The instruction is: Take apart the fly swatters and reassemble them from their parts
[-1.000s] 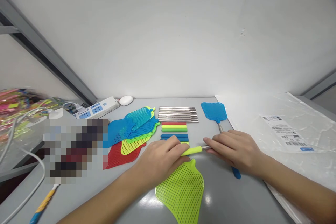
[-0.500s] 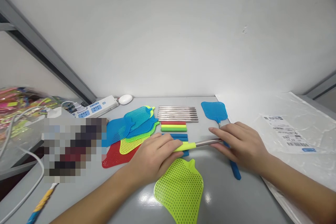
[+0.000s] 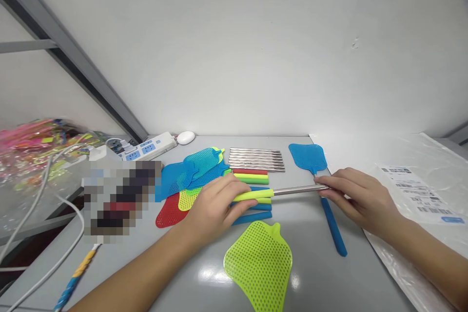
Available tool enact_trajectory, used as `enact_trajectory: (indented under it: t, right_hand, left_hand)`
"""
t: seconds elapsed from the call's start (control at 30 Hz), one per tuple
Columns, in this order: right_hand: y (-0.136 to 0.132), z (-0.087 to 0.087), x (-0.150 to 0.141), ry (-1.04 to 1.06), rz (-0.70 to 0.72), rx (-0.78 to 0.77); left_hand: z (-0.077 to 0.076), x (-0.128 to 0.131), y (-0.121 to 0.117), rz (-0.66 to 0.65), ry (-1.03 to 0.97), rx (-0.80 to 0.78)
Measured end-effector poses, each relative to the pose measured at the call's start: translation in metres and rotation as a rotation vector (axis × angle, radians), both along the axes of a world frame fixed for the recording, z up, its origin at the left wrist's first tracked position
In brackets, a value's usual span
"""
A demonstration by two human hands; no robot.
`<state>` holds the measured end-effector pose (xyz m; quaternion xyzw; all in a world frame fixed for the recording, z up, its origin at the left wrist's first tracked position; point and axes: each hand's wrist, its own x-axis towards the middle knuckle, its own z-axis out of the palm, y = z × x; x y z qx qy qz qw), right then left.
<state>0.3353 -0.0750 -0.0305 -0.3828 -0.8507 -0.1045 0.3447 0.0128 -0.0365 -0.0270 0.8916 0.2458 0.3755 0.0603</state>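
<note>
My left hand (image 3: pixel 219 200) is closed around a yellow handle grip (image 3: pixel 260 195). A metal rod (image 3: pixel 296 190) runs from the grip's end to my right hand (image 3: pixel 360 200), whose thumb and fingers pinch the rod's far tip. Below my hands lies a yellow-green fly swatter head (image 3: pixel 260 263), full of small holes. Blue grips (image 3: pixel 265 216) and another yellow one lie partly beneath my left hand. Next to my right hand rests a whole blue fly swatter (image 3: pixel 307 156), its blue handle (image 3: pixel 333 226) pointing towards me.
Several metal rods (image 3: pixel 256 158) lie in a row at the back, with red, yellow and green grips (image 3: pixel 252 181) in front. Swatter heads (image 3: pixel 171 210) overlap at left. A power strip (image 3: pixel 153 147), white cable (image 3: pixel 75 234) and blurred object stand further left; a plastic mailer (image 3: pixel 405 248) covers the right.
My right hand has slid outward along the rod to its tip, so more bare rod shows between my hands. Rod and grip now lie more level. The whole view has shifted slightly.
</note>
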Motion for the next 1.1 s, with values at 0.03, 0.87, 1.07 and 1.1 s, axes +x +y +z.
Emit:
enact_trajectory:
  t: [0.03, 0.87, 1.07, 1.1]
  right_hand:
    - [0.000, 0.000, 0.000, -0.002, 0.005, -0.002]
    - [-0.003, 0.001, -0.006, 0.075, -0.017, -0.071]
    - [-0.004, -0.008, -0.011, 0.011, 0.059, -0.090]
    - [-0.005, -0.009, -0.012, 0.009, 0.067, -0.094]
  left_hand:
    - [0.000, -0.001, 0.000, 0.000, 0.002, -0.008]
    - [-0.009, -0.002, 0.002, -0.035, -0.070, -0.036]
    - [-0.008, 0.002, -0.007, -0.112, -0.158, -0.136]
    - [-0.007, 0.004, -0.010, -0.125, -0.180, -0.168]
